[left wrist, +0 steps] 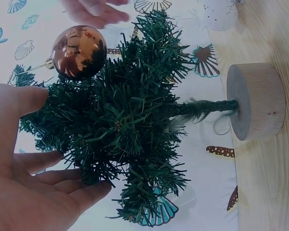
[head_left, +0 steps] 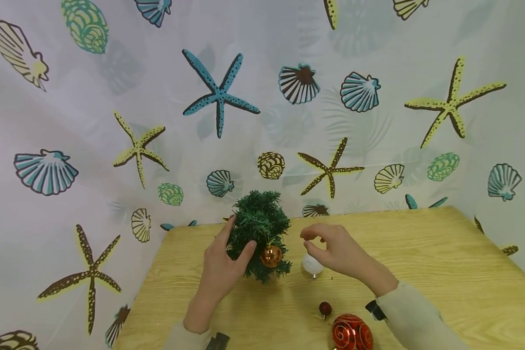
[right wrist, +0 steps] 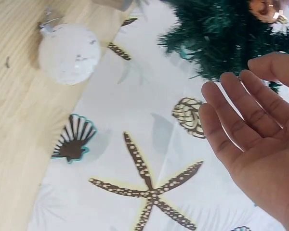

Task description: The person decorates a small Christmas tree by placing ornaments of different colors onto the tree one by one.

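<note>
A small artificial Christmas tree (head_left: 258,218) stands on a round wooden base (left wrist: 262,101). My left hand (head_left: 223,270) holds its upper branches, thumb at the front and fingers curved round the side. From a branch near the thumb hangs a shiny copper ball ornament (left wrist: 79,52). To the right of the tree my right hand (head_left: 339,250) is raised, fingers loosely bent and nothing held in them. In the head view, a white ball ornament (head_left: 310,265) lies on the table, partly behind that hand.
On the wooden table (head_left: 179,272) lie a small dark red ball (head_left: 325,308) and a large red ornament with swirls (head_left: 352,331), both near the right forearm. A white curtain (head_left: 253,29) printed with shells and starfish surrounds the table's back and sides.
</note>
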Available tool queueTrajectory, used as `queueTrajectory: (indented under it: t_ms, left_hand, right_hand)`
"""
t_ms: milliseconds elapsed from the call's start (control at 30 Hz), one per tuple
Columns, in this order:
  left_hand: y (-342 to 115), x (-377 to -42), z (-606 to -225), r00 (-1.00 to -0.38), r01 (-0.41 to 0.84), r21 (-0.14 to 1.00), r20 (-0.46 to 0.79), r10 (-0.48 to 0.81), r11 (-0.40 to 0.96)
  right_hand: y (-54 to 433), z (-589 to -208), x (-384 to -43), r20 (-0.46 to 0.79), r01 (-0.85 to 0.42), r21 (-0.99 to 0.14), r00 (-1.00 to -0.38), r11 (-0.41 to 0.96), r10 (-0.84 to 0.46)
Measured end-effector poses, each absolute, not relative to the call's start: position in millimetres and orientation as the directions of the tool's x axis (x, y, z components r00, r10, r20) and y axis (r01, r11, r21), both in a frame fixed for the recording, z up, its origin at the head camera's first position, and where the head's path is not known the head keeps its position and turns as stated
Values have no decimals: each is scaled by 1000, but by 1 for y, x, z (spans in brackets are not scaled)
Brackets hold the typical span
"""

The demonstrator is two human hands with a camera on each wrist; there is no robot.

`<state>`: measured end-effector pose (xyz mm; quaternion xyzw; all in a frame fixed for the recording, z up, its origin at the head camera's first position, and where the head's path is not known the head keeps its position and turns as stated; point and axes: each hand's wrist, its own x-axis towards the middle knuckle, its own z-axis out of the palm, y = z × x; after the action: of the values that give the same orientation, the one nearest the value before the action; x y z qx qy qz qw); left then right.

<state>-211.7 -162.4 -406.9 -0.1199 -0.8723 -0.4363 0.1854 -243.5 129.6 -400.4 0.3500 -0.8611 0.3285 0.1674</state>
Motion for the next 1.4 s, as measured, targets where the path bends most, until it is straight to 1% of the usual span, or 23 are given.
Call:
queueTrajectory:
  t_ms: [167,300,400,533,700,1167,1400]
  left_hand:
    - [-163,-212,-409,-896,382,712,441,47,590]
    - [-163,-212,-410,-886,401,704,460,54,586]
    - [-163,-212,-410,-879,415,699,474,57,582]
    - [-163,-212,-410,-875,421,697,480,58,581]
    - [-163,-212,-410,-880,411,702,471,53,581]
    - [-162,-212,-408,-892,393,719,450,47,573]
    - [-163,-212,-410,-884,404,708,466,46,580]
  right_hand:
    - [132,-420,-252,444,-666,-478,-745,573,-497]
    - [134,-432,-257,401,-645,-467,-764,605,-505]
    - [136,-439,-261,376,-639,-461,-769,615,-517]
    - [140,-446,-266,330,-631,-483,-773,607,-541]
    - [143,-454,-271,279,-621,-494,-776,609,-565]
    - [146,-470,-279,138,-543,-499,-819,676,-556]
    - [144,-475,-279,112,-543,-487,-815,684,-568]
